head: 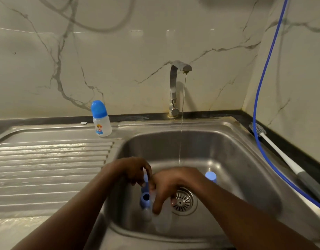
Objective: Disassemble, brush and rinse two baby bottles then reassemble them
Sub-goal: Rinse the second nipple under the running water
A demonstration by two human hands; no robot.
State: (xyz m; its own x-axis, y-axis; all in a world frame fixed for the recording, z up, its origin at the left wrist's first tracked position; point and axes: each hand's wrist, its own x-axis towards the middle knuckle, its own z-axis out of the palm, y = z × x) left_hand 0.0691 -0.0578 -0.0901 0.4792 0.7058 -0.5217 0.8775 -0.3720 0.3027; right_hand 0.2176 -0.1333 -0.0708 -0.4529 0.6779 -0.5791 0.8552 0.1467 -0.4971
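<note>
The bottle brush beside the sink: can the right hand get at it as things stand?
Probably not at once: the right hand holds a clear bottle. The brush lies uncovered, though a blue hose crosses it.

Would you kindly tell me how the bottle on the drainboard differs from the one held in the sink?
The drainboard bottle stands upright and untouched; the sink bottle is gripped by the right hand down in the basin. The drainboard bottle wears its fitted cap; the sink bottle shows none, and a loose blue cap sits apart in the basin. Both have clear bodies.
</note>
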